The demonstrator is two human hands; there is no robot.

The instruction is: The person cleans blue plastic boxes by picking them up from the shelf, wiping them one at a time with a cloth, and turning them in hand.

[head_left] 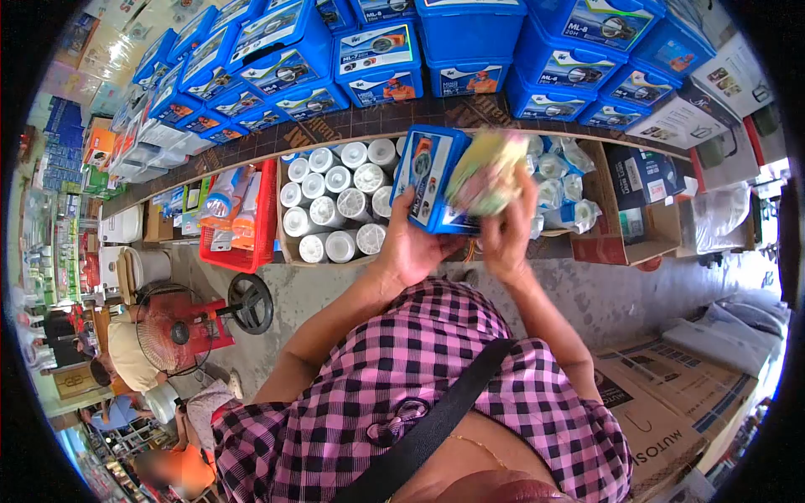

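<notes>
You have a blue box (pixel 425 172) up in your left hand (pixel 415 251) — a small block, tilted, its printed label showing a picture of a lamp. The cloth (pixel 488 174) bunched in your right hand (pixel 507 226) is yellowish and pink, crumpled and blurred — it hides part of the box's right side.

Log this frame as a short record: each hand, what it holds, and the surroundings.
Left hand: holds a blue box, tilted
Right hand: grips a crumpled, multicoloured cloth, blurred, in front of part of the box
Shelf beyond: stacked blue boxes with printed labels
Lower level: red basket on the left; white cylinders right of it
Floor, left: red fan
Unclear: small print on the held box
</notes>
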